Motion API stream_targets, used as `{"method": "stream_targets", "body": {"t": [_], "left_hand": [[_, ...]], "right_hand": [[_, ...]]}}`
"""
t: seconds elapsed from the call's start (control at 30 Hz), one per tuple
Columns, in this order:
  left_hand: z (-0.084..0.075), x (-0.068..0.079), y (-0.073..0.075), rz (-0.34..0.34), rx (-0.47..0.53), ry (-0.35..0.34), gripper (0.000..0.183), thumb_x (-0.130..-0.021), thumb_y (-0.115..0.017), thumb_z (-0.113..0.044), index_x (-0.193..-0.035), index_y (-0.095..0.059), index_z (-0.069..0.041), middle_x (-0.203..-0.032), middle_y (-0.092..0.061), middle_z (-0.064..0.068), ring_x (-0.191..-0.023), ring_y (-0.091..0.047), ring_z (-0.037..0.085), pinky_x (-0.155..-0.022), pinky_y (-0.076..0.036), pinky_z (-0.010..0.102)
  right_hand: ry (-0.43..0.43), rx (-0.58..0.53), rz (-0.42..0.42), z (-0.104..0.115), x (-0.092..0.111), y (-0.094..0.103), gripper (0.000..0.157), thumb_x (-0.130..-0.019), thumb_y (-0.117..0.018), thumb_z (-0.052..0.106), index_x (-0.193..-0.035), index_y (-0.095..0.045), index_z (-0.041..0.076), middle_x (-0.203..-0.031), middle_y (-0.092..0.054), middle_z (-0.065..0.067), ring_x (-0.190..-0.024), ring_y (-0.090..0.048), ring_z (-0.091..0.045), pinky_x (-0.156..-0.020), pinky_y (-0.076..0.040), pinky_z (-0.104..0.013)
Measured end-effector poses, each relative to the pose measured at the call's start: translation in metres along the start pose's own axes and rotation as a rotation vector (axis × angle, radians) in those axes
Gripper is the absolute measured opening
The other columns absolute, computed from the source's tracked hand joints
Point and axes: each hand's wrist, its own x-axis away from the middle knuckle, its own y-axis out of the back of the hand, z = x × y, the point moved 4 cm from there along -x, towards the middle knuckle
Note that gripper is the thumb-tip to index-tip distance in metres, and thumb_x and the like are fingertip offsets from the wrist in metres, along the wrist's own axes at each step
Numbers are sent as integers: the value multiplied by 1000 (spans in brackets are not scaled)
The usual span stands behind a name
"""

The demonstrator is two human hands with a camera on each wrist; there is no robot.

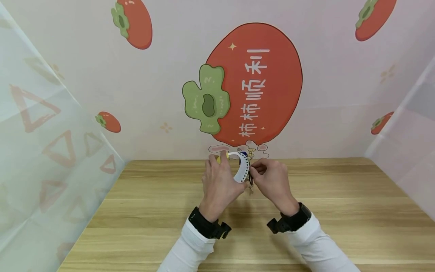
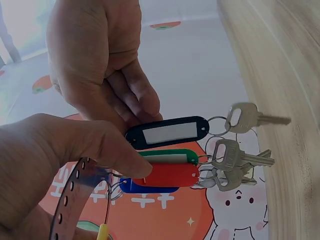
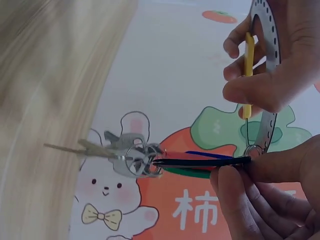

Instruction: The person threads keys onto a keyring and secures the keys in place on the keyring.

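My left hand (image 1: 220, 185) grips a curved metal plate (image 1: 242, 169) with a row of holes along its edge, which has a yellow sleeve (image 3: 248, 75) on its wire side. Between thumb and finger, my right hand (image 1: 273, 182) pinches the end of a black key tag (image 2: 167, 132) with a white label. A red tag (image 2: 172, 175), a green tag (image 2: 187, 155) and a blue tag (image 2: 150, 187) hang close beside it in the left wrist view, the left thumb touching or overlapping the red one. Silver keys (image 2: 230, 155) dangle from the tags' rings.
A wooden tabletop (image 1: 153, 226) lies under both hands. Behind it stands a pale backdrop (image 1: 326, 75) printed with persimmons and a rabbit. Light sheets (image 1: 40, 158) close off the sides. A black band with a camera (image 1: 209, 224) is on each wrist.
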Motion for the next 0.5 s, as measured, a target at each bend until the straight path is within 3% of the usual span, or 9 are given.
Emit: {"method": "stream_targets", "body": {"t": [0.27, 0.5], "left_hand": [[0, -1, 0, -1, 9, 3, 103, -55, -97, -35, -139, -51, 0, -119, -53, 26, -99, -54, 38, -68, -55, 51], [-1, 1, -1, 6, 4, -8, 100, -57, -97, -35, -138, -51, 1, -116, -53, 25, -99, -54, 37, -69, -55, 51]], "right_hand": [[9, -36, -1, -1, -1, 1, 4, -84, -77, 2, -81, -79, 4, -69, -70, -3, -57, -65, -13, -54, -52, -30], [171, 62, -22, 4, 0, 2, 7, -79, -80, -3, -78, -77, 3, -69, -70, -5, -57, -65, -15, -53, -53, -33]]}}
